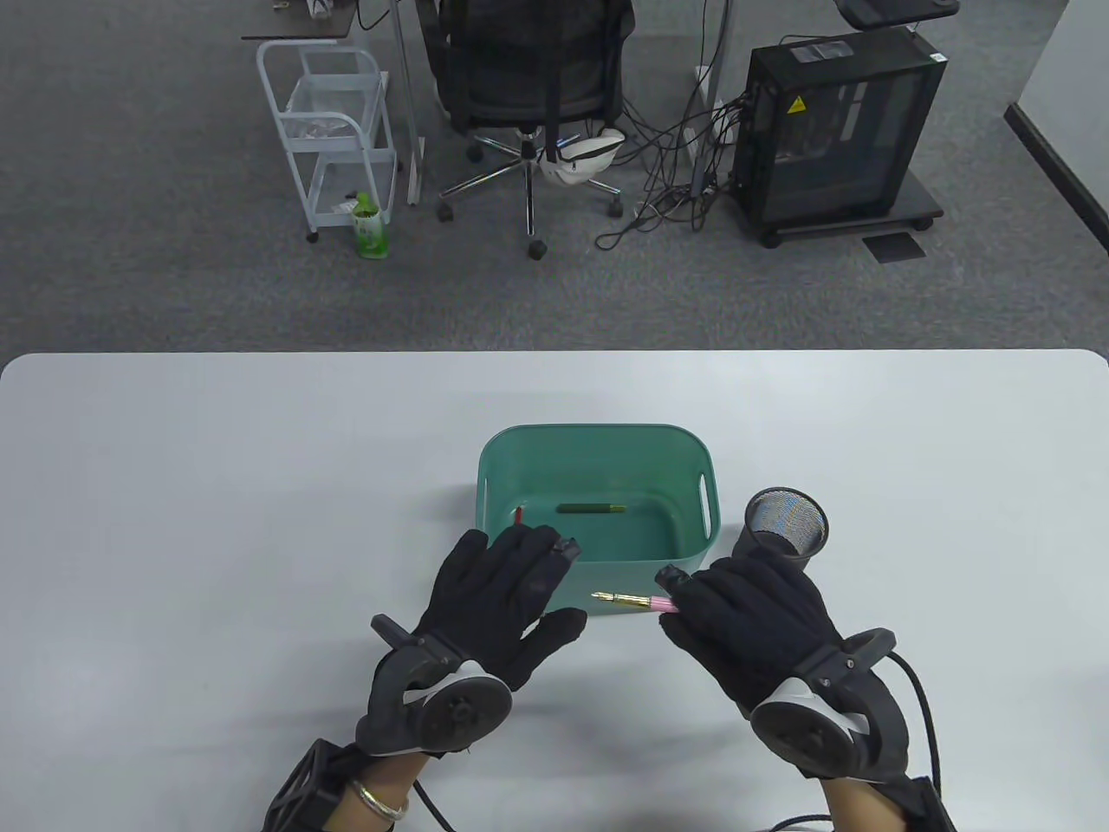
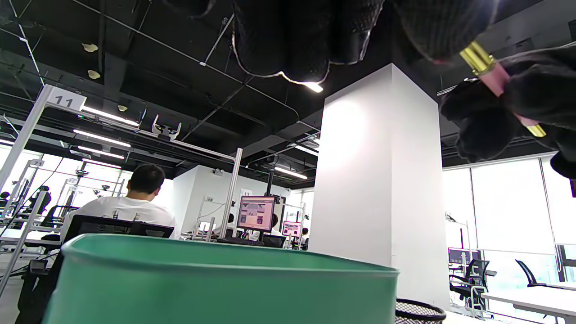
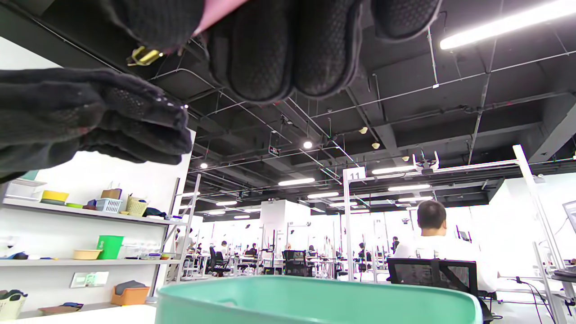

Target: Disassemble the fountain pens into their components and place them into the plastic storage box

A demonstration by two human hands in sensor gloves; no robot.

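A green plastic storage box (image 1: 598,438) stands in the middle of the table. On its floor lie a dark green pen part (image 1: 592,509) and a small red piece (image 1: 518,515). My right hand (image 1: 693,598) pinches a pink fountain pen (image 1: 645,602) just in front of the box's near rim, its gold nib bare and pointing left. My left hand (image 1: 528,572) hovers over the box's near left corner with relaxed fingers and holds nothing that I can see. In the left wrist view the pink pen (image 2: 497,81) shows its gold ring. In the right wrist view the left hand (image 3: 90,117) lies flat.
A black mesh pen cup (image 1: 784,524) stands right of the box, close behind my right hand. The white table (image 1: 217,485) spreads wide on both sides. Beyond its far edge are an office chair, a white cart and a computer case on the floor.
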